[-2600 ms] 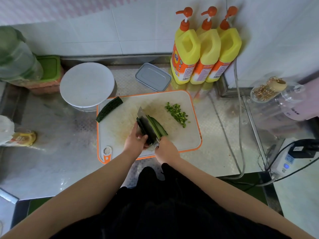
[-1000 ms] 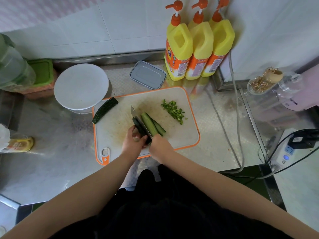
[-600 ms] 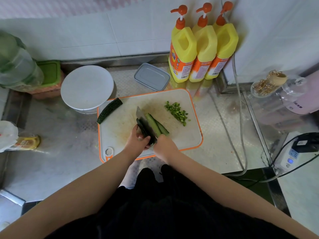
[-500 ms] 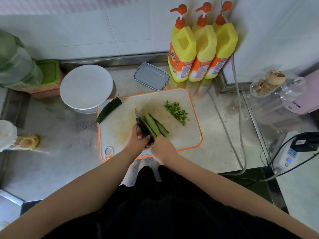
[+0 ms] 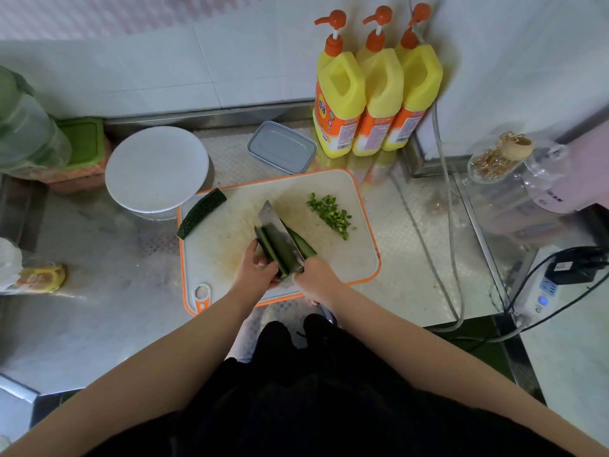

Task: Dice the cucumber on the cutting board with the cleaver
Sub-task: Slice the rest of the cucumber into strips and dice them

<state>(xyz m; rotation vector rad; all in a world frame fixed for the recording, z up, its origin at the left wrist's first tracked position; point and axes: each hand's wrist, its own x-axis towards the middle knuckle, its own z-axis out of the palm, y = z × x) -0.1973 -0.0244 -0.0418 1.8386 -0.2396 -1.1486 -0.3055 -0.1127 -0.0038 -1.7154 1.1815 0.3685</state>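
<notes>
The right hand (image 5: 314, 280) gripped the cleaver (image 5: 280, 237), its blade lengthwise in the cucumber strips (image 5: 268, 250) that the left hand (image 5: 255, 270) held on the cutting board (image 5: 230, 239).

embossed shiny steel table (image 5: 99, 311), matt white plastic cutting board (image 5: 336, 258) with orange rim, dull metal cleaver (image 5: 268, 216), bumpy dark cucumber (image 5: 201, 213) skin, glossy yellow plastic bottles (image 5: 375, 94), glazed wall tiles (image 5: 164, 70)

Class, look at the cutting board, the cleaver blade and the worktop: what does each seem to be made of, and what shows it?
Cutting board: probably plastic, matt white with an orange rim. Cleaver blade: metal, a dull grey sheen. Worktop: likely stainless steel, reflective, with an embossed pattern.
</notes>
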